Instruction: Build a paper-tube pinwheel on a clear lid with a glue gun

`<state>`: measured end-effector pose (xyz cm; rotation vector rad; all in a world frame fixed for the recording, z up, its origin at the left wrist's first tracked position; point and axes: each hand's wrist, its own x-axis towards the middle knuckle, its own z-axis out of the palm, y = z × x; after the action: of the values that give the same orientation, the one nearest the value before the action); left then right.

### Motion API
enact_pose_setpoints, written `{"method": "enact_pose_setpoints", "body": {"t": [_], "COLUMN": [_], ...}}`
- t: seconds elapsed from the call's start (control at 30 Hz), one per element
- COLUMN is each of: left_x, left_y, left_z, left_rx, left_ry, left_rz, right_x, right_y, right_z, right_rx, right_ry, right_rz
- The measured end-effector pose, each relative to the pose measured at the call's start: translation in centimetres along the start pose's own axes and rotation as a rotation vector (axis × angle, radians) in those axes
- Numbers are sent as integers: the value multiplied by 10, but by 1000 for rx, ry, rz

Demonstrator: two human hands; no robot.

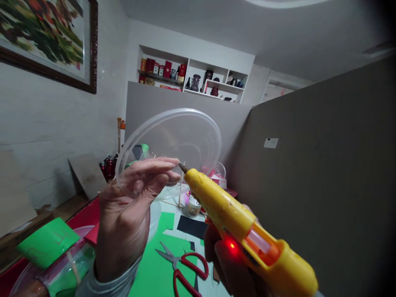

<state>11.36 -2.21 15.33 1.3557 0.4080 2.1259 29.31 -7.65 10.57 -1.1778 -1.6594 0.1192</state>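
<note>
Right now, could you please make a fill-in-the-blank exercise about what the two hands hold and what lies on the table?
1. The left hand holds up a clear plastic ____.
2. The right hand grips a glue gun whose body is ____.
3. The gun's nozzle points toward the left hand's ____.
4. The scissors on the green paper have ____ handles.

Missing words: lid; yellow; fingertips; red

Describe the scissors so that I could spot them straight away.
Start at the yellow glue gun in the right hand, then look down to the green sheet on the table, between the two hands. The scissors lie there, blades toward the left hand. Their red handles set them apart from the green and black paper around them.
</note>
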Motion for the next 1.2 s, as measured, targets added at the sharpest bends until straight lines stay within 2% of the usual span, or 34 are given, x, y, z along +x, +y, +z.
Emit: {"method": "enact_pose_setpoints", "body": {"t": [0.1, 0.3, 0.77, 0.97, 1.2], "left_x": [0, 1, -3, -3, -1], "left_y": [0, 0, 1, -2, -1], "left_z": [0, 1, 3, 4, 1], "left_rx": [-9, -37, -3, -19, -18], "left_ry": [-16, -55, 10, -11, -54], "left_rz": [-8, 8, -4, 1, 20], "right_x": [2, 2, 5, 4, 3], "right_y": [-2, -15, -30, -34, -34], "right_z": [1, 1, 0, 3, 0], "right_rx": [31, 47, -79, -60, -79], "right_ry": [-4, 97, 148, 177, 152], "right_rz": [9, -105, -216, -257, -198]}}
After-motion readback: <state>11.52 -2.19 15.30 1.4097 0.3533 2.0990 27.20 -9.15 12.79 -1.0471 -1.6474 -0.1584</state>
